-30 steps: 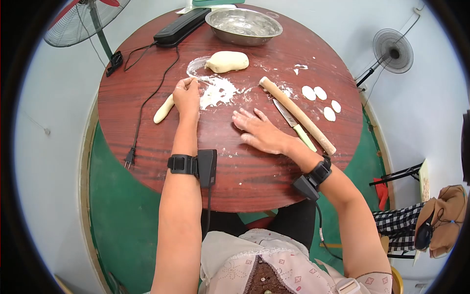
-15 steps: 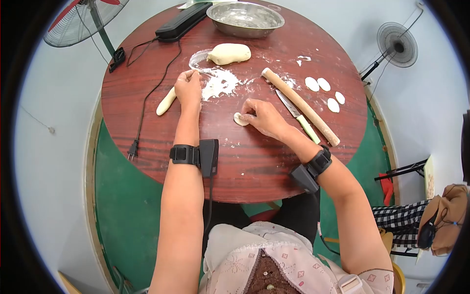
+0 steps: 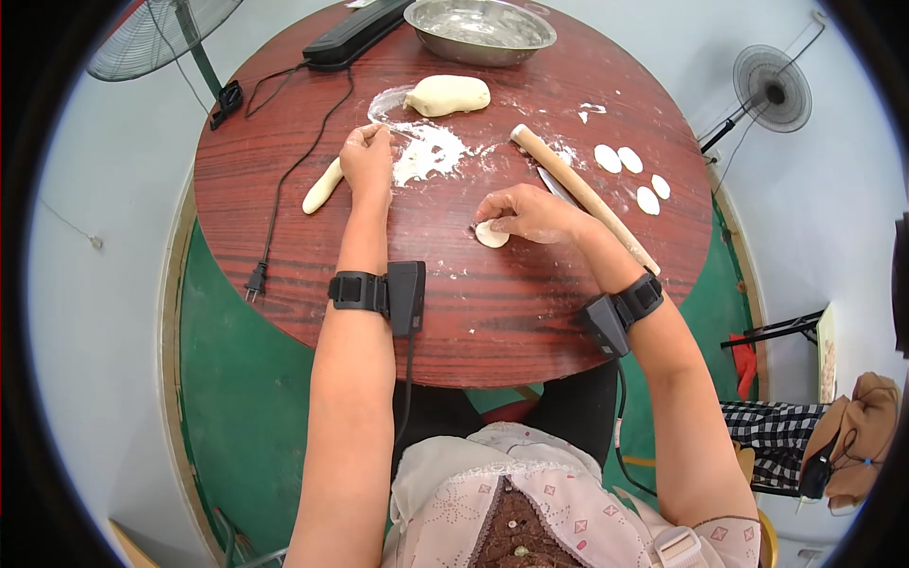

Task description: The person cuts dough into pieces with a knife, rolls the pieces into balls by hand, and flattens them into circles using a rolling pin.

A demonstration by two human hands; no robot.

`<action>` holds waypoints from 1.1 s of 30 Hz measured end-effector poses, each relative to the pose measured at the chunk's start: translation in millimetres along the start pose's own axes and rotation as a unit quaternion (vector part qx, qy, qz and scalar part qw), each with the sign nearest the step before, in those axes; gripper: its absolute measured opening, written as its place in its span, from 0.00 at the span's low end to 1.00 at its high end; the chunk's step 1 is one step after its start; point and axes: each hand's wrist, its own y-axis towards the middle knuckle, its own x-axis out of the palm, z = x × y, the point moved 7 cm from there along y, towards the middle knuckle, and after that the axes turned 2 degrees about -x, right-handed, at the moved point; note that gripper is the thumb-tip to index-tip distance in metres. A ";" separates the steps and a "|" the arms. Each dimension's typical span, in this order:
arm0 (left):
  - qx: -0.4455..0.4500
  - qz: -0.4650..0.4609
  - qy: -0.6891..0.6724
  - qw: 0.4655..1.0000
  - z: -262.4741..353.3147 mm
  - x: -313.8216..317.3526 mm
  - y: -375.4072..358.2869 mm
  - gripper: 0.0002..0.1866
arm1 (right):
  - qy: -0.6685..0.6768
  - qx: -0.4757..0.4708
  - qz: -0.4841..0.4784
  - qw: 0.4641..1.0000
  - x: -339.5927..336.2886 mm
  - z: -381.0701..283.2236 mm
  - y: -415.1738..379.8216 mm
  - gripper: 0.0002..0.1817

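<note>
My right hand (image 3: 532,214) pinches a small round dough disc (image 3: 491,234) by its upper edge, at the tabletop. My left hand (image 3: 367,161) is closed with fingertips together beside the spilled white flour (image 3: 428,156); what they hold, if anything, I cannot make out. A thin dough roll (image 3: 322,189) lies just left of that hand, its upper end meeting or passing behind the hand. Behind my right hand a knife (image 3: 554,186) is mostly covered, only part of its blade showing. Alongside lies a wooden rolling pin (image 3: 587,201), slanting toward the right forearm.
Several flat dough pieces (image 3: 648,200) lie at the table's right. A large dough lump (image 3: 448,96) and a metal basin (image 3: 480,38) stand farther back. At the left, a black cord (image 3: 281,197) with a plug runs near a black power strip (image 3: 357,38). Fans flank the round table (image 3: 426,350).
My right hand has moved right with the dough disc, now covering the knife's handle. The disc shows flatter to the camera. My left hand stays nearly in place.
</note>
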 end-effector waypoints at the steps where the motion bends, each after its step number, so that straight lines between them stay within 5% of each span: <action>1: -0.002 -0.004 0.003 1.000 0.1 0.2 -0.7 0.10 | -0.009 -0.006 0.001 1.000 -0.8 -0.6 -0.7 0.13; 4: -0.005 -0.013 0.008 1.000 -0.2 1.0 -1.3 0.12 | 0.087 0.029 0.074 0.993 -1.7 8.3 2.5 0.14; 8: 0.001 -0.015 0.002 1.000 -0.4 0.9 -0.6 0.12 | -0.029 -0.065 0.131 0.989 8.5 -12.9 -2.7 0.16; 11: 0.006 -0.009 -0.001 1.000 -0.5 0.6 0.0 0.10 | -0.099 -0.032 0.067 0.992 10.5 -24.8 -3.1 0.15; 17: 0.004 -0.003 -0.003 1.000 -0.1 0.2 0.0 0.09 | 0.114 0.068 0.200 0.971 -18.5 1.4 -11.5 0.10; 21: -0.001 -0.004 -0.001 1.000 0.1 1.0 -0.3 0.09 | 0.064 0.026 0.259 0.963 -25.1 5.9 -14.0 0.09; 27: -0.003 0.000 0.005 1.000 1.6 1.3 -1.3 0.09 | 0.195 0.103 0.171 0.960 -4.8 26.3 -16.3 0.07; 33: 0.025 -0.008 0.026 0.999 -0.1 0.8 2.7 0.10 | 0.051 0.086 0.253 0.962 -7.1 28.2 -44.7 0.13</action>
